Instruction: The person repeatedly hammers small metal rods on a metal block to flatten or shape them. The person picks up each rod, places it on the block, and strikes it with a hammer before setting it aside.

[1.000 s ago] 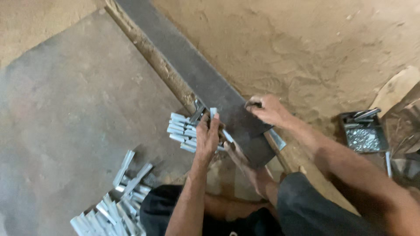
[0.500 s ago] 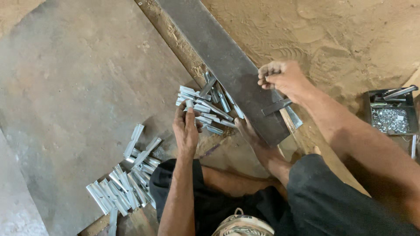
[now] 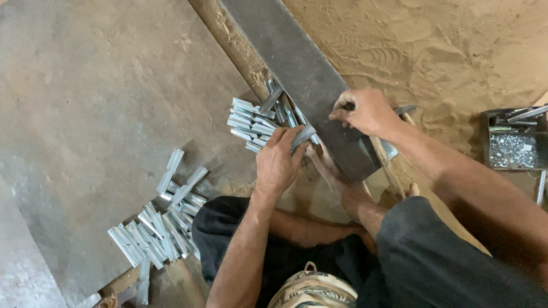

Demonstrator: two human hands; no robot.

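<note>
left hand (image 3: 278,162) grip pinching a bent metal clip (image 3: 302,137) beside the clip pile (image 3: 254,122) | right hand (image 3: 368,111) fingers curled, pressing down on the steel bar (image 3: 302,74), likely to steady it | finished-looking clips (image 3: 162,228) lie well apart on the floor

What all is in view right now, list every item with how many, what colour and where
Flat metal bar: one, dark grey, running diagonally from top centre to the hands.
Small metal pieces: a stack, too many to count, silvery, beside the bar's left edge.
Second pile of metal pieces: many, silvery, lower left on the sheet.
Metal sheet: one, grey-brown, left half.
Sandy ground: tan, upper right.
Tray of small hardware: one, dark, right edge.
Foot: one, bare, under the bar's near end.
Left hand: fingers closed on one silvery piece.
Right hand: gripping a tool on the bar; tool mostly hidden.
</note>
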